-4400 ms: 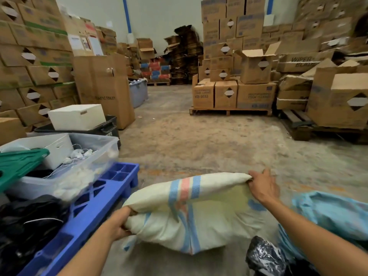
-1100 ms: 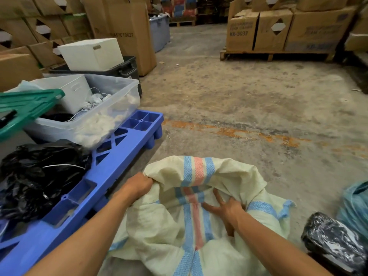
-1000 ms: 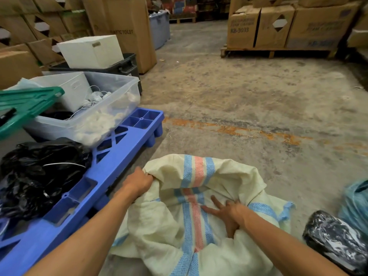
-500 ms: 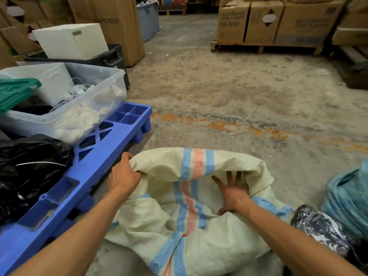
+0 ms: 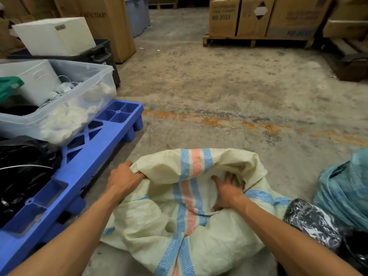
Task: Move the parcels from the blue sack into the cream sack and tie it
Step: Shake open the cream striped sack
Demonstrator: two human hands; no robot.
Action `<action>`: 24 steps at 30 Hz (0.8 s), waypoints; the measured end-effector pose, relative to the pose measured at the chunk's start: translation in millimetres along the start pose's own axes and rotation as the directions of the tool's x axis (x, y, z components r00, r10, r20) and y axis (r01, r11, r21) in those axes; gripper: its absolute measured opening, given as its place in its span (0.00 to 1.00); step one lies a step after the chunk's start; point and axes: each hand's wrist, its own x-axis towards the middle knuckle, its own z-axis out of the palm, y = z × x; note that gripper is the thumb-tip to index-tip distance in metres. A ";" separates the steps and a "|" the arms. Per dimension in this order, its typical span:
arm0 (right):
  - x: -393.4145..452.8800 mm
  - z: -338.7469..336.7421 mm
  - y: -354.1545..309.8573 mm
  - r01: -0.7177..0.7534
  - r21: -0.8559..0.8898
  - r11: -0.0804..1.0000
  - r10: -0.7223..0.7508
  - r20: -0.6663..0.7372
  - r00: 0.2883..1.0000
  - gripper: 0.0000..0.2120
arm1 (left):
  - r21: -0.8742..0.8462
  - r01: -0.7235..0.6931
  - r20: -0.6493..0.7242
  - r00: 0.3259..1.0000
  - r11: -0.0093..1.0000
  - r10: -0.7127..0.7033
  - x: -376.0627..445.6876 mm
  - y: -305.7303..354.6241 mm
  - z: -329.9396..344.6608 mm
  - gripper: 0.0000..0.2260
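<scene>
The cream sack (image 5: 163, 222), woven with blue and pink stripes, lies on the concrete floor in front of me with its mouth spread wide. My left hand (image 5: 121, 179) grips the left rim of the mouth. My right hand (image 5: 228, 189) reaches inside the opening, fingers spread flat against the inner fabric. The blue sack (image 5: 346, 188) sits at the right edge. A parcel wrapped in shiny black plastic (image 5: 312, 222) lies beside it, just right of my right forearm.
A blue plastic pallet (image 5: 87, 160) lies close on the left, carrying a clear bin (image 5: 83, 92) of white items and black bags (image 5: 23, 172). Cardboard boxes on a wooden pallet (image 5: 256, 39) stand far ahead. Open concrete floor (image 5: 219, 82) stretches between.
My right hand has pushed deeper into the sack's mouth toward its far side. My left hand keeps its grip on the left rim. The view has tilted down slightly.
</scene>
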 end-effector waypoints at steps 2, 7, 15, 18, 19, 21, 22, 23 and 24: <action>-4.7 -3.9 4.7 -0.023 -0.023 0.999 0.024 0.010 1.000 0.55 | -0.070 0.016 0.070 0.997 0.997 -0.011 1.0 0.9 0.8 0.17; -18.3 -15.8 -34.0 0.362 0.107 0.926 -0.330 -0.239 0.913 0.21 | -0.224 0.109 0.194 0.979 0.968 -0.065 -2.0 4.4 -0.8 0.27; 2.7 3.2 -29.6 0.102 0.137 0.985 -0.112 0.065 0.992 0.49 | -0.173 0.127 0.421 0.906 0.977 -0.043 -9.9 6.4 -27.5 0.31; -9.8 -10.2 -45.4 0.097 0.024 0.995 -0.093 -0.125 0.988 0.35 | -0.252 0.113 0.360 0.933 0.961 -0.016 -13.3 10.2 -28.6 0.25; -16.0 -14.9 -56.6 0.192 0.035 0.981 -0.178 -0.235 0.956 0.25 | -0.279 0.096 0.338 0.941 0.955 0.004 -14.7 12.8 -27.8 0.24; -31.8 -23.0 -82.4 0.520 0.173 0.836 -0.464 -0.283 0.840 0.15 | -0.331 0.080 0.310 0.950 0.940 0.028 -16.4 18.6 -25.5 0.23; -39.2 -22.9 -96.7 0.634 0.279 0.721 -0.596 -0.216 0.773 0.14 | -0.355 0.082 0.310 0.950 0.931 0.034 -17.1 20.8 -24.1 0.23; -45.2 -19.7 -109.7 0.687 0.364 0.628 -0.685 -0.160 0.711 0.14 | -0.377 0.090 0.315 0.948 0.922 0.036 -17.5 21.6 -22.4 0.22; -44.6 -15.1 -122.2 0.705 0.411 0.578 -0.721 -0.147 0.677 0.13 | -0.388 0.097 0.328 0.944 0.917 0.039 -16.5 22.8 -21.8 0.21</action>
